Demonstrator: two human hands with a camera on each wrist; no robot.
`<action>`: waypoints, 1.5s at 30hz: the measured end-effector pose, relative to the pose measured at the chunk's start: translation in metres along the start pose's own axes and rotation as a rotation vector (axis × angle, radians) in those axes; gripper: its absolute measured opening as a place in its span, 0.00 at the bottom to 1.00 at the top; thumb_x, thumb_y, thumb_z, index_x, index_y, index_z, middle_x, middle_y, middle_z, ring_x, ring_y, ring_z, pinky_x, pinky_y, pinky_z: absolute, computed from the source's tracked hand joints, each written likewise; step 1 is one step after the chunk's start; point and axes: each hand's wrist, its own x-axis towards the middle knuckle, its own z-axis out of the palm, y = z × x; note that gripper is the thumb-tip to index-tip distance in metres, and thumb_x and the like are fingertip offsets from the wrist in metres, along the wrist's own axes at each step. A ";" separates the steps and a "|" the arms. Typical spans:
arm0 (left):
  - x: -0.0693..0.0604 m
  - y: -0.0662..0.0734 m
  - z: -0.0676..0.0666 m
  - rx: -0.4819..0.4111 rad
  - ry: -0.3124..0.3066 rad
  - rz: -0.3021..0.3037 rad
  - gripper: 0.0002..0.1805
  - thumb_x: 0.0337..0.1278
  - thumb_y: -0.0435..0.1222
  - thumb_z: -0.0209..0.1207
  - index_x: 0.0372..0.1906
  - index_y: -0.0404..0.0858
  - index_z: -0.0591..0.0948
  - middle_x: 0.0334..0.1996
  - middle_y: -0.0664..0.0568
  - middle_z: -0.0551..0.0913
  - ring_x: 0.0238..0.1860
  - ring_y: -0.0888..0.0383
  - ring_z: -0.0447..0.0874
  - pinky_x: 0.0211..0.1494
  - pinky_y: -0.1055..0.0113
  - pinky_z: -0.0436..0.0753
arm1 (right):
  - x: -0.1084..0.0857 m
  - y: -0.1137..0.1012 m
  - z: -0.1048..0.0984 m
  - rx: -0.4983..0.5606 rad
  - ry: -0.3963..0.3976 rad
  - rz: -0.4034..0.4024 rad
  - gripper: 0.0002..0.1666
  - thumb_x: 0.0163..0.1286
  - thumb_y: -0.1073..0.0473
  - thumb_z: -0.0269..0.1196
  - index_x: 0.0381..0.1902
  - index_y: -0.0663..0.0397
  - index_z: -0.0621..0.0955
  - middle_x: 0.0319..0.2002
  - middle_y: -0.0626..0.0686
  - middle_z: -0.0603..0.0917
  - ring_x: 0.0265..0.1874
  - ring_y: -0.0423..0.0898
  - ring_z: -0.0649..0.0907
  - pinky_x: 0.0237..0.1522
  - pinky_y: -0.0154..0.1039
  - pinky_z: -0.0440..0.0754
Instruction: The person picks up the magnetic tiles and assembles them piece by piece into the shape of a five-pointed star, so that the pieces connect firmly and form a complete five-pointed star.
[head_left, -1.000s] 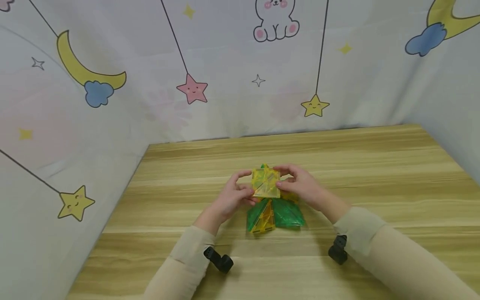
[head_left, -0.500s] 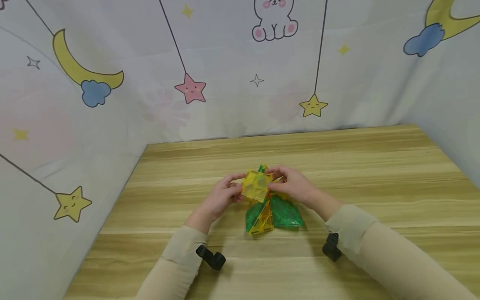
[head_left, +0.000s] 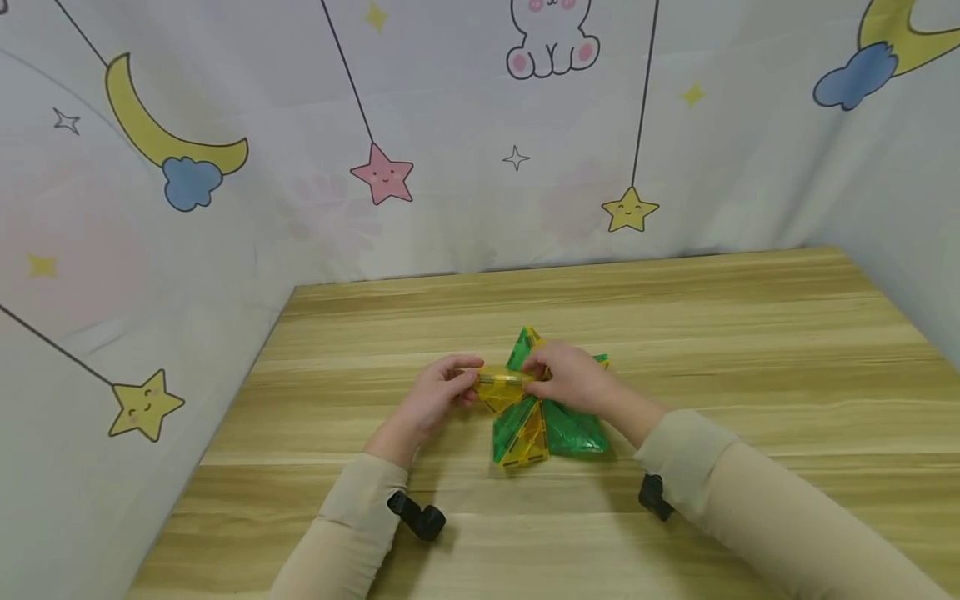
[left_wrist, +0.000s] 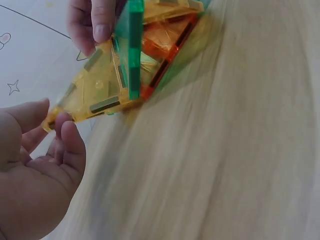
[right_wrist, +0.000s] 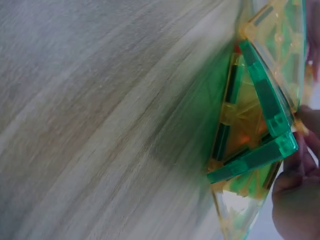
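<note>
A translucent yellow square magnetic tile (head_left: pixel 501 380) is tilted so that its near edge shows in the head view. My left hand (head_left: pixel 438 392) pinches its left corner between thumb and fingers; the left wrist view shows this yellow tile (left_wrist: pixel 92 85) too. At the other side, my right hand (head_left: pixel 573 379) pinches the tile's right end, close over a structure of joined magnetic tiles. That structure has green triangles (head_left: pixel 576 429) and a yellow triangle (head_left: pixel 527 442) at the front. An orange-red tile (left_wrist: pixel 167 37) shows inside it. Part of the structure lies hidden behind the right hand.
The structure stands on a wood-grain table (head_left: pixel 675 317). A white cloth wall (head_left: pixel 465 233) printed with stars and moons rises behind and along the sides. Black wrist cameras (head_left: pixel 420 517) hang below both sleeves.
The square tile has moved left and slightly down, turning from nearly face-on to nearly edge-on. Both hands shifted left with it, the right hand now over the structure's middle.
</note>
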 end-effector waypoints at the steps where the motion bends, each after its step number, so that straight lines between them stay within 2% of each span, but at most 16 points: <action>1: 0.000 -0.001 0.000 0.024 0.007 -0.001 0.17 0.65 0.28 0.51 0.56 0.25 0.73 0.33 0.49 0.77 0.27 0.61 0.75 0.32 0.70 0.76 | 0.000 0.000 0.000 -0.017 -0.001 -0.008 0.14 0.63 0.56 0.64 0.45 0.57 0.81 0.37 0.48 0.80 0.38 0.44 0.80 0.42 0.41 0.78; 4: 0.000 -0.003 0.001 0.128 0.016 0.011 0.15 0.64 0.28 0.53 0.53 0.26 0.75 0.30 0.50 0.75 0.27 0.60 0.73 0.33 0.70 0.75 | -0.003 0.002 0.000 -0.030 0.023 -0.037 0.13 0.64 0.57 0.63 0.44 0.57 0.82 0.38 0.49 0.80 0.39 0.46 0.79 0.42 0.42 0.77; 8: -0.001 -0.005 0.000 0.232 0.006 0.046 0.14 0.64 0.30 0.54 0.52 0.30 0.77 0.27 0.50 0.72 0.26 0.59 0.72 0.33 0.68 0.75 | -0.010 0.015 -0.006 -0.020 0.102 -0.053 0.13 0.63 0.58 0.63 0.43 0.59 0.82 0.39 0.53 0.79 0.37 0.48 0.78 0.38 0.44 0.76; 17: 0.003 -0.010 -0.009 0.260 -0.028 0.066 0.16 0.63 0.31 0.56 0.53 0.27 0.75 0.27 0.51 0.70 0.28 0.56 0.73 0.36 0.63 0.76 | -0.030 0.054 -0.023 -0.034 0.170 0.005 0.11 0.64 0.61 0.62 0.42 0.60 0.83 0.42 0.58 0.75 0.38 0.51 0.76 0.39 0.47 0.74; 22: 0.002 -0.008 -0.008 0.286 -0.025 0.077 0.15 0.63 0.31 0.56 0.52 0.28 0.76 0.28 0.50 0.71 0.29 0.56 0.74 0.37 0.63 0.77 | -0.038 0.065 -0.029 0.001 0.139 0.038 0.12 0.65 0.60 0.62 0.45 0.58 0.82 0.43 0.60 0.72 0.33 0.48 0.74 0.34 0.43 0.72; 26: 0.003 -0.008 -0.005 0.323 -0.012 0.095 0.14 0.62 0.32 0.57 0.51 0.33 0.78 0.29 0.49 0.72 0.31 0.57 0.75 0.38 0.64 0.78 | -0.042 0.071 -0.030 0.037 0.098 0.080 0.14 0.66 0.58 0.61 0.48 0.57 0.80 0.45 0.59 0.77 0.36 0.49 0.78 0.37 0.45 0.76; 30: 0.005 -0.009 -0.003 0.346 -0.011 0.103 0.15 0.60 0.32 0.59 0.52 0.34 0.78 0.31 0.49 0.74 0.31 0.57 0.75 0.37 0.64 0.78 | -0.046 0.076 -0.029 0.086 0.078 0.117 0.16 0.68 0.56 0.60 0.51 0.56 0.79 0.43 0.54 0.81 0.40 0.48 0.79 0.40 0.46 0.76; 36: 0.008 -0.009 -0.001 0.357 0.001 0.115 0.15 0.60 0.31 0.59 0.52 0.35 0.78 0.33 0.48 0.76 0.32 0.57 0.76 0.37 0.65 0.79 | -0.048 0.081 -0.030 0.158 0.070 0.151 0.19 0.68 0.53 0.59 0.53 0.57 0.77 0.45 0.56 0.79 0.41 0.49 0.77 0.41 0.45 0.75; 45: 0.007 -0.009 0.000 0.365 0.005 0.109 0.15 0.61 0.30 0.58 0.52 0.34 0.78 0.35 0.47 0.76 0.34 0.56 0.76 0.39 0.64 0.80 | -0.048 0.082 -0.027 0.326 0.054 0.195 0.21 0.70 0.55 0.58 0.57 0.61 0.74 0.44 0.57 0.77 0.40 0.48 0.78 0.38 0.41 0.78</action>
